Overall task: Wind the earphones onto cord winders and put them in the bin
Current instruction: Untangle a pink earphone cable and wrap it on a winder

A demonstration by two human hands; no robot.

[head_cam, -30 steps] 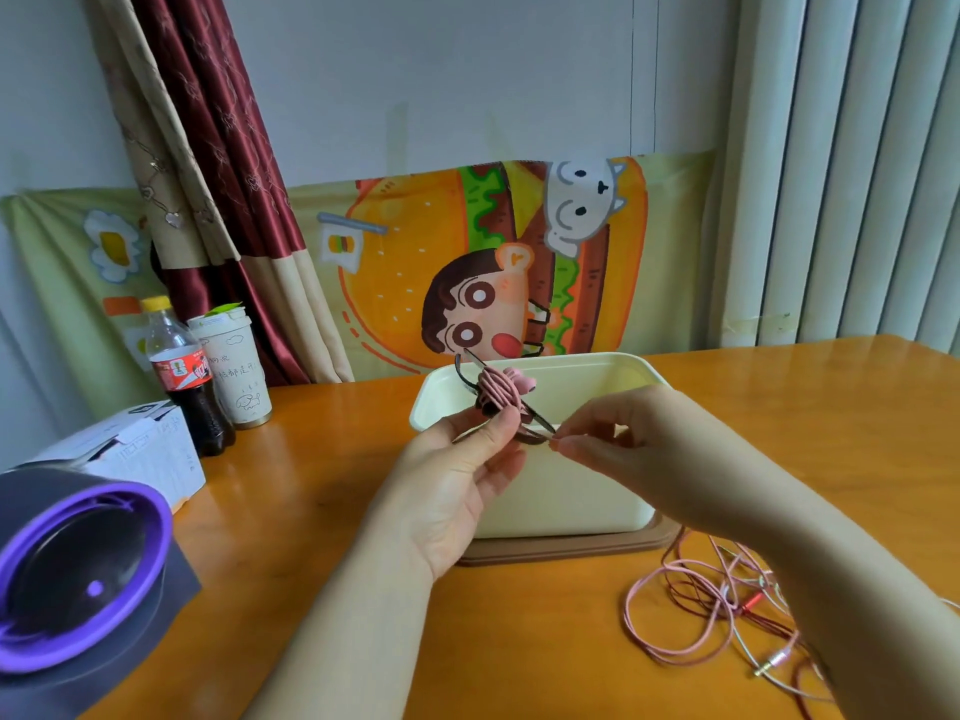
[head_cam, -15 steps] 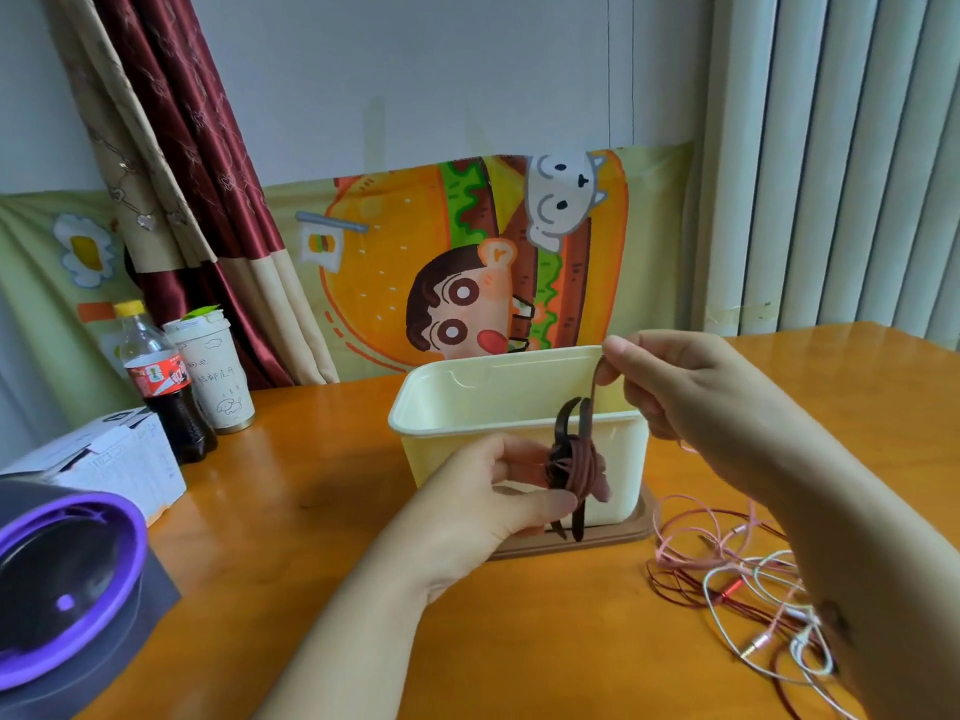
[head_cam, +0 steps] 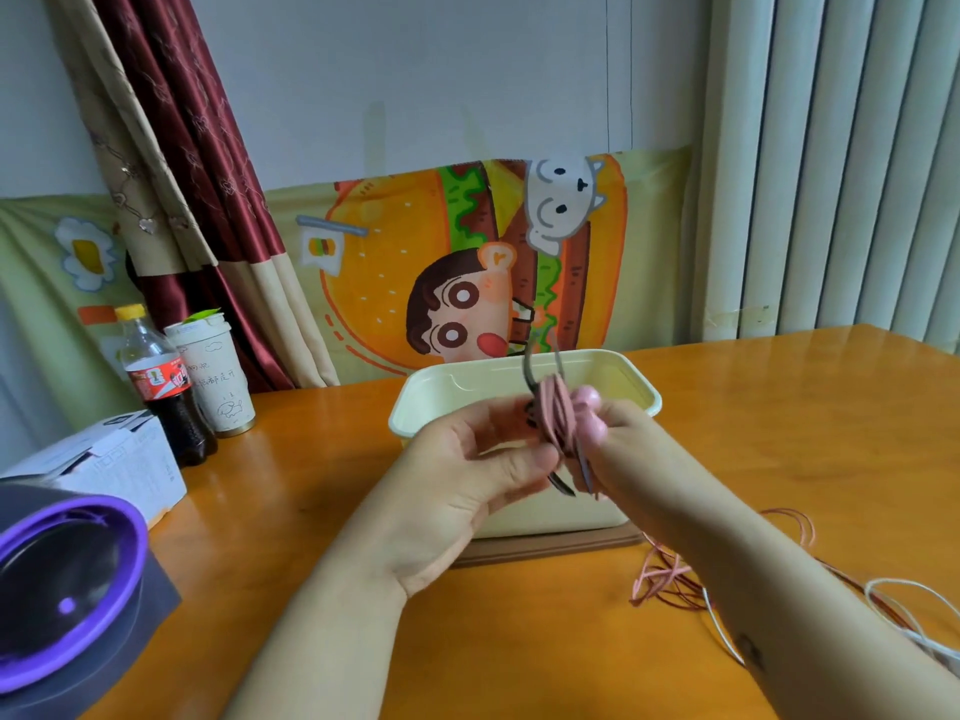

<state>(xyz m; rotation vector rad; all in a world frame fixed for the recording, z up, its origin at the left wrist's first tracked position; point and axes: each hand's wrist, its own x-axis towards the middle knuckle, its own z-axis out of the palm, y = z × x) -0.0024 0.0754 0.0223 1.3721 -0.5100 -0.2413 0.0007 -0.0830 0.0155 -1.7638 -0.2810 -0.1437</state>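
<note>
item: cord winder [head_cam: 557,419], dark, thin prongs poking out above and below, wrapped round the middle with many turns of pink earphone cord [head_cam: 551,407]; two rounded pink lumps sit on its right side, and whether they are earbuds or part of the winder cannot be told. location: held in the air between both hands, in front of the near wall of the bin [head_cam: 415,407] at about rim height, not inside it. left hand [head_cam: 467,480]: palm turned up, fingers curled, thumb and fingertips pinching the left side of the winder. right hand [head_cam: 631,449]: closed against the right side of the winder just below the pink lumps, fingertips mostly hidden behind the wound cord. bin: cream plastic, rectangular, open top, standing on a flat brown board [head_cam: 550,549] on the orange wooden counter [head_cam: 311,511]. loose earphones [head_cam: 670,574]: tangle of pink cord lying on the counter to the right of the bin, partly under the right forearm, with a white cable [head_cam: 893,589] beside it. left edge of the counter: cola bottle [head_cam: 161,387], paper cup [head_cam: 215,379] touching it, white box [head_cam: 111,459], and a dark round device with a purple rim [head_cam: 70,579] nearest the camera. backdrop: cartoon burger cloth [head_cam: 405,262], red curtain [head_cam: 182,148], white blinds [head_cam: 841,158].
</note>
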